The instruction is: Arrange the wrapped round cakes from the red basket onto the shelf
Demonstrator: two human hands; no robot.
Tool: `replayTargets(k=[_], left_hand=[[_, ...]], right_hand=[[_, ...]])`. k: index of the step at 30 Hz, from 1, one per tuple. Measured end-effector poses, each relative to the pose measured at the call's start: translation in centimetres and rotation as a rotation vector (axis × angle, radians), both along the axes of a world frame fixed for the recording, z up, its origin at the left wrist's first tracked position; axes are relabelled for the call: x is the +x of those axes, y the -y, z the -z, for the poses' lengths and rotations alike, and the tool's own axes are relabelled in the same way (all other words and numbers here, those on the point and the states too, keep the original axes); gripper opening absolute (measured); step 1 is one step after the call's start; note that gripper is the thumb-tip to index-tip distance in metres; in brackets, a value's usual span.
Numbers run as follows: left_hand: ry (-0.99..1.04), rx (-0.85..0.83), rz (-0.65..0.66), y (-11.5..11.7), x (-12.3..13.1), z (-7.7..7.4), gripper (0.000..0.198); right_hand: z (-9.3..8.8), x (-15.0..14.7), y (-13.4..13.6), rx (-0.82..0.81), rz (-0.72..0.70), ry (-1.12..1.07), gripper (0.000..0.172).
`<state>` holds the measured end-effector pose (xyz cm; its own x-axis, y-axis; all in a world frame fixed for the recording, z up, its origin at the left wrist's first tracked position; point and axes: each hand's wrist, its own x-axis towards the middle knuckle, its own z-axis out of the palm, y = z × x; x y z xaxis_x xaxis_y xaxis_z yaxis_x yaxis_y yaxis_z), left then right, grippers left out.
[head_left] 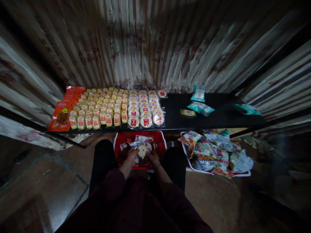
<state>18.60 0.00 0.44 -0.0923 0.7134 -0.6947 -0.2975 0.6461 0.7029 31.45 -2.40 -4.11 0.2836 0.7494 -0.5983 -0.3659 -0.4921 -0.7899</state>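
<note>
Over the red basket [116,158] between my knees, a pale round wrapped cake [142,151] with a small red dot is held up. My left hand [132,156] pinches its left side. On the other side, my right hand [153,158] has its fingers closed at the right edge of the cake's wrapper; the exact grip is dim. Inside the basket lie several red-and-white wrapped packets [142,138]. Rows of round wrapped cakes [146,120] with red labels are stacked on the black shelf [172,118] ahead.
Yellow wrapped small cakes [96,121] and orange packets [60,115] fill the shelf's left. Teal packets [200,108] and a small yellowish packet [188,112] lie farther right. A second basket [243,174], heaped with snack bags [206,150], sits on the floor. Striped curtain [145,48] hangs behind.
</note>
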Motion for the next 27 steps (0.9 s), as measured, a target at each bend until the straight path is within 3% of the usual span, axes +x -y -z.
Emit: replayTargets(k=[8,13,16,20,27], left_hand=[[-0.072,0.272,0.203,0.8,0.6,-1.4,0.021],[-0.116,0.364,0.327,2.0,0.5,-1.7,0.035],[-0.117,0.385,0.365,2.4,0.4,-1.7,0.041],[-0.112,0.392,0.332,2.4,0.1,-1.5,0.042],[-0.251,0.361,0.189,1.7,0.2,-1.5,0.04]], right_hand=[[-2.1,0.0,-0.2,-0.085,0.07,-0.218,0.029],[-3.6,0.1,-0.2,-0.084,0.102,-0.39,0.017],[-3.4,-0.1,-0.2,-0.015,0.089,-0.342,0.026],[-2.8,-0.3,-0.3,0.051,0.082,-0.283,0.039],[-3.2,-0.5,-0.3,0.051,0.12,-0.321,0.044]])
